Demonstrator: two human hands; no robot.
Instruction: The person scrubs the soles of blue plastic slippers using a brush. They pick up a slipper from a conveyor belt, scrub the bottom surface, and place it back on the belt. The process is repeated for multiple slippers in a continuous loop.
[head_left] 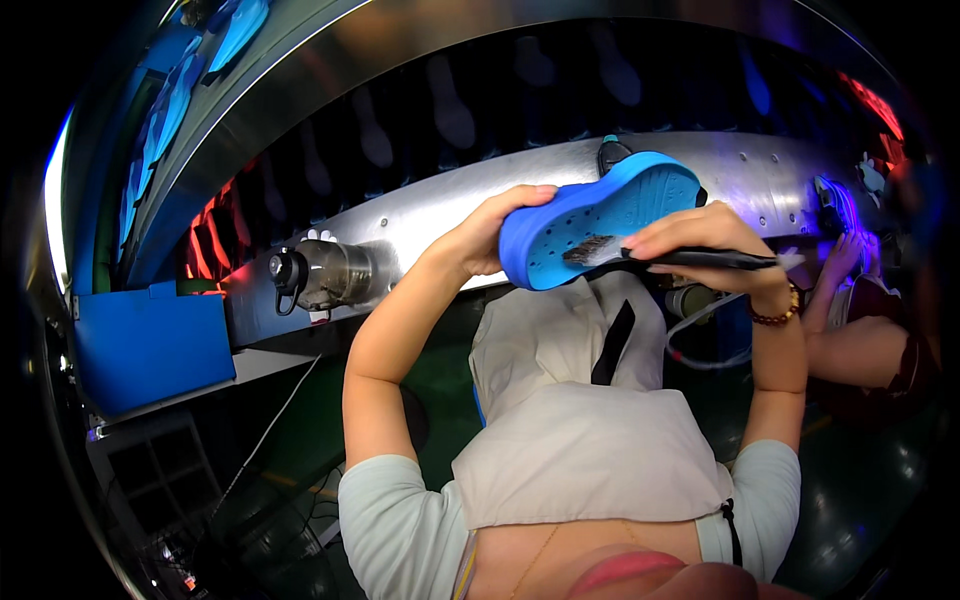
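My left hand (487,232) grips a blue shoe sole (625,208) by its left end, with the thumb over the rim. The sole is tilted so that its hollow, raised-rim side faces me, showing small holes in the surface. In my right hand (697,238) is a brush (715,259) with a dark handle. Its dark, pale-based bristles (597,250) touch the inside of the sole near the left end. The sole is held up over the near edge of a metal ledge (450,197).
A clear bottle with a black lid (335,275) lies on the ledge at left. Beyond runs a dark belt carrying several soles (450,105). A blue box (150,345) stands at far left. Another person's hand (846,257) is at right. A dark object (613,150) sits behind my sole.
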